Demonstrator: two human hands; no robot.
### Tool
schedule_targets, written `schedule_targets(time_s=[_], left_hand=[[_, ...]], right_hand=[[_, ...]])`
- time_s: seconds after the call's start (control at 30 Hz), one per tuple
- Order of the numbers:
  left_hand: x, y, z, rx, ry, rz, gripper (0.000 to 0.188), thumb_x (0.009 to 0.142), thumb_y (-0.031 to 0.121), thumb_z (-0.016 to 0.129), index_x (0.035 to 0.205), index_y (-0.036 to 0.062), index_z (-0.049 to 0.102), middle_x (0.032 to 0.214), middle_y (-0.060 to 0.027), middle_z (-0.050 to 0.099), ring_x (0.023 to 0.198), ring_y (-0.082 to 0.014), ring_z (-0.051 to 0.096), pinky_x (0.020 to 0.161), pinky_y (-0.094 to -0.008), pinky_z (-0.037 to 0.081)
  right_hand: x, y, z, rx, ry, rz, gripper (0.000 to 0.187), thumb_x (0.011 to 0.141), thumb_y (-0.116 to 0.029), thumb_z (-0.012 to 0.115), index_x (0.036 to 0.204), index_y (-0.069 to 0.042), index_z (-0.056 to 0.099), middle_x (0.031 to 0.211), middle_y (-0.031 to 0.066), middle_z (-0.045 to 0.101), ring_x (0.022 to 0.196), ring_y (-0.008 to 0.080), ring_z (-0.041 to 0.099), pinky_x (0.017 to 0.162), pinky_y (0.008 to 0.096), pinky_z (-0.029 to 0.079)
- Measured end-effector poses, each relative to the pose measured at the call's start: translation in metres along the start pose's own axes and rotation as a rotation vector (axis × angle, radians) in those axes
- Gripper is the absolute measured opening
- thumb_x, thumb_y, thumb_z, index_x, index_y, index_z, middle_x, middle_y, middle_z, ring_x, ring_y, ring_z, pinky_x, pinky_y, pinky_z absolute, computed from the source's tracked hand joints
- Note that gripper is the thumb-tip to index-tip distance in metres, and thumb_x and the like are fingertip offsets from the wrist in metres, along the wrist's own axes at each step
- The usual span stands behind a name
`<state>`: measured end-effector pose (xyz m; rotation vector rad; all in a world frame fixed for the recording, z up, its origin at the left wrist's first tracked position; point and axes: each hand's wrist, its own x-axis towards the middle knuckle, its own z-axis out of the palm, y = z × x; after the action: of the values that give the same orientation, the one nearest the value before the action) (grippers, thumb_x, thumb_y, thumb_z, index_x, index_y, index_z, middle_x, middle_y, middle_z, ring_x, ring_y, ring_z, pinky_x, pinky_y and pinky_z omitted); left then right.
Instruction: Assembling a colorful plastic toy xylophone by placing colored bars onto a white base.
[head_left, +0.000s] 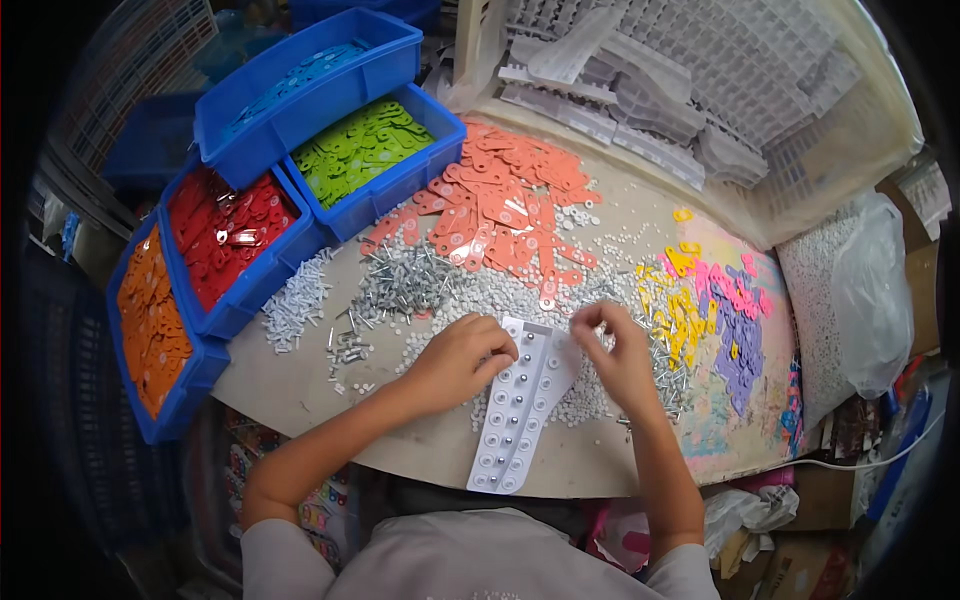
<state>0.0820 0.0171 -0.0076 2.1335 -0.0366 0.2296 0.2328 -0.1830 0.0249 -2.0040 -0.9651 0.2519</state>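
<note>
A long white plastic strip (495, 440) with round sockets along both sides lies slightly slanted before me, its lower end at the table's near edge. Small shiny metal heads run down its middle channel. My left hand (452, 365) is closed at the strip's upper left edge, thumb and fingers bent together; whatever they hold is hidden. Over the strip's upper right side, my right hand (618, 358) has its fingertips drawn into a pinch, and anything between them is too small to make out. Around the strip are spread small white round caps (490, 295).
Coral flat pieces (510, 200) are heaped beyond the strip. Metal pins (405, 280) and white pegs (297, 300) lie left; yellow (685, 320), pink (735, 290) and purple pieces (738, 350) lie right. Blue bins (240, 300) stand left, a white crate (850, 170) far right.
</note>
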Motion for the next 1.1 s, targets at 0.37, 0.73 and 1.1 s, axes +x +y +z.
schedule_targets(time_s=[0.37, 0.73, 1.1], left_hand=[[-0.017, 0.01, 0.014, 0.046, 0.074, -0.032, 0.011, 0.088, 0.008, 0.069, 0.097, 0.0036, 0.066, 0.091, -0.0095, 0.063, 0.091, -0.0274, 0.061, 0.081, -0.0383, 0.049], [-0.025, 0.0, 0.024, 0.306, 0.226, 0.254, 0.013, 0.082, 0.01, 0.076, 0.094, 0.0068, 0.071, 0.092, -0.006, 0.063, 0.088, -0.0264, 0.061, 0.078, -0.0361, 0.049], [-0.022, -0.014, 0.029, -0.225, 0.115, -0.044, 0.014, 0.082, 0.004, 0.077, 0.096, 0.0027, 0.076, 0.091, -0.0058, 0.061, 0.084, -0.021, 0.058, 0.077, -0.0316, 0.047]], right_hand=[[-0.056, -0.01, 0.024, 0.018, -0.101, 0.118, 0.012, 0.084, -0.006, 0.074, 0.094, -0.002, 0.069, 0.086, 0.0055, 0.065, 0.085, 0.0186, 0.058, 0.079, 0.0311, 0.046], [-0.068, -0.002, 0.044, -0.214, 0.07, -0.106, 0.014, 0.08, -0.001, 0.075, 0.091, -0.003, 0.066, 0.088, 0.0099, 0.061, 0.085, 0.0274, 0.056, 0.078, 0.0368, 0.046], [-0.063, -0.008, 0.033, -0.224, 0.08, -0.128, 0.009, 0.083, -0.003, 0.074, 0.089, -0.003, 0.068, 0.084, 0.01, 0.061, 0.084, 0.0291, 0.056, 0.076, 0.0375, 0.046]])
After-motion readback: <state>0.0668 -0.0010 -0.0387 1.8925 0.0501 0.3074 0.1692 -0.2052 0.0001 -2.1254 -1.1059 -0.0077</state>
